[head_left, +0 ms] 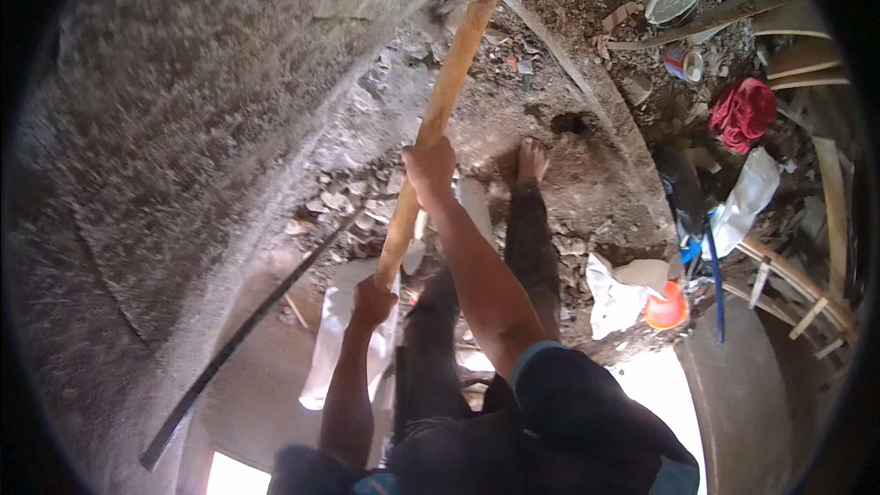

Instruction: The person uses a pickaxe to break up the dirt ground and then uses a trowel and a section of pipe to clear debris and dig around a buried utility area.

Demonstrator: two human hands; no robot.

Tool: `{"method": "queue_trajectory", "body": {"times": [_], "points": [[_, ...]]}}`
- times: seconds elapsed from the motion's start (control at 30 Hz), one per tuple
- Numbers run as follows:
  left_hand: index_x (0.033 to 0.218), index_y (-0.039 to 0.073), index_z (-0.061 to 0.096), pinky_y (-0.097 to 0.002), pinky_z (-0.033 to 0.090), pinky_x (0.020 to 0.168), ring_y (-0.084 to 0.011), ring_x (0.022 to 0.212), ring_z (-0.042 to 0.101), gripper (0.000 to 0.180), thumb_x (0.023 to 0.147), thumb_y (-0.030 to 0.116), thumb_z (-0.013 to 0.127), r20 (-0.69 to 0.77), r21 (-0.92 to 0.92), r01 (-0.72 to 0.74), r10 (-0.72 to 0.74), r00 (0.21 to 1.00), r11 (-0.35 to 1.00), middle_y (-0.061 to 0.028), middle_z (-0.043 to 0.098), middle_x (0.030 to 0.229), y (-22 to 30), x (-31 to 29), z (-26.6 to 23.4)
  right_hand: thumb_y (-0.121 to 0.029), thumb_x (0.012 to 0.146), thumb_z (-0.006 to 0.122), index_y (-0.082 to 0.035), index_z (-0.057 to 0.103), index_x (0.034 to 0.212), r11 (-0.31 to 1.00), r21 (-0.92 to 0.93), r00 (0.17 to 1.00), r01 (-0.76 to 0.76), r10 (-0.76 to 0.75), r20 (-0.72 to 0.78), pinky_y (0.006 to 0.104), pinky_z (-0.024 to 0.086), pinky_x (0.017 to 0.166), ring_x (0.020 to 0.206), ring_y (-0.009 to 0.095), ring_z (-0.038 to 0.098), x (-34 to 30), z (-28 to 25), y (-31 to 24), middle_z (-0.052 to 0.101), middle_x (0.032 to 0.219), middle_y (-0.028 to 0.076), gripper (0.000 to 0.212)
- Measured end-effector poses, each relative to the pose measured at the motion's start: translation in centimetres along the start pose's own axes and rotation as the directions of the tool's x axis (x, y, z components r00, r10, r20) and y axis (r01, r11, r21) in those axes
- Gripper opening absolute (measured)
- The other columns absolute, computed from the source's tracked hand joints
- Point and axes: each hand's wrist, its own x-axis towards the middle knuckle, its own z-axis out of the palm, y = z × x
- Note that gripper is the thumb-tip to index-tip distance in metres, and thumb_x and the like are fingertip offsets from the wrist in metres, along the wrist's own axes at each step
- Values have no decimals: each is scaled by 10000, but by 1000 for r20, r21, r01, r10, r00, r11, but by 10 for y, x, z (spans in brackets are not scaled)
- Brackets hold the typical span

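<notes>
That pole point(452, 69) is plain tan wood, chunky and pretty straight, held slantwise, gripped around mid-length and at the near end. Can't make out the far tip from here tbh.

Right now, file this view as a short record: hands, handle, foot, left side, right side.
left hand: closed around the wooden handle, near its lower end in the picture
right hand: closed around the handle, farther up
handle: slanting up and right; tool head unclear
foot: bare, on dirt
left side: rough grey wall; slanting dark bar
right side: red cloth, orange container, blue rod
</notes>
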Motion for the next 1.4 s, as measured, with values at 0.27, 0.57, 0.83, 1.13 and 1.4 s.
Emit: {"method": "queue_trajectory", "body": {"times": [0.27,0.57,0.83,1.13,1.4], "points": [[802,-15,591,-296,449,431,-138,483,570,200,702,80,735,88,-94,156,-148,985,983,-53,579,619,93,-26,-75,31,697,647,51,566,797,990,104,970,-96,70,232,372,494,443,502,263,588,10,10,-76,564,687,151,131],[1043,-44,552,-462,528,770,-418,899,644,468,782,330,656,49,220,217,-233,971,951,-262,654,918,144,-151,-67,-124,698,675,-13,618,765,993,-51,943,105,-83,322,340,474,453,522,186,604,-75,-54,-77,588,630,72,143],[1009,27,577,-464,535,658,-395,730,663,389,749,275,726,-53,-1,-245,244,968,970,-208,659,762,112,-121,20,-85,787,693,27,590,883,977,-113,981,180,-187,-56,273,529,463,562,169,630,-136,-172,-94,629,695,108,180],[892,42,644,-382,547,575,-323,665,672,237,697,157,716,-9,-124,-226,227,974,966,-152,669,740,119,81,-10,-168,791,624,32,593,958,909,-114,914,400,-405,-26,336,508,522,562,198,606,-7,-94,-132,618,767,99,262],[931,61,599,-500,519,679,-389,785,656,223,732,158,626,-45,454,-27,54,998,891,-203,655,811,83,-106,14,-10,703,647,-23,534,922,968,239,910,-83,-24,413,330,500,467,531,223,605,-21,-113,-6,591,736,91,247]]}}
